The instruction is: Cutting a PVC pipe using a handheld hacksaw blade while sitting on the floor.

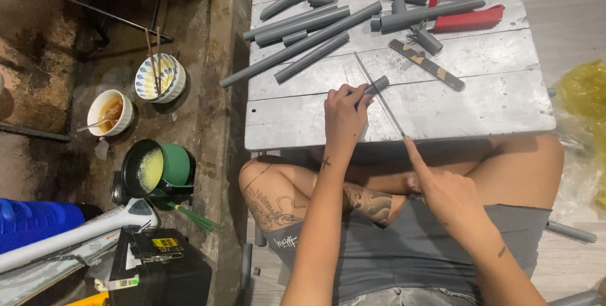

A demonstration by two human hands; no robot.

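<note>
Short grey pipe piece (377, 84): on painted board (480, 101), pinned by closed left hand (344, 113). Thin saw blade (379, 94): pinched in right hand (442, 186), laid across it. Likely light, stiff, smooth; best held mid-length.

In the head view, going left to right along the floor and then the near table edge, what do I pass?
Soup bowl → patterned bowl with chopsticks → green pot → left hand on a short grey pipe piece → thin saw blade → right hand → yellow bag.

Makeshift home workshop: low grey wooden bench (480, 101) strewn with cut grey plastic pipes (297, 44), food bowls (161, 77) on stained concrete floor (208, 91).
</note>
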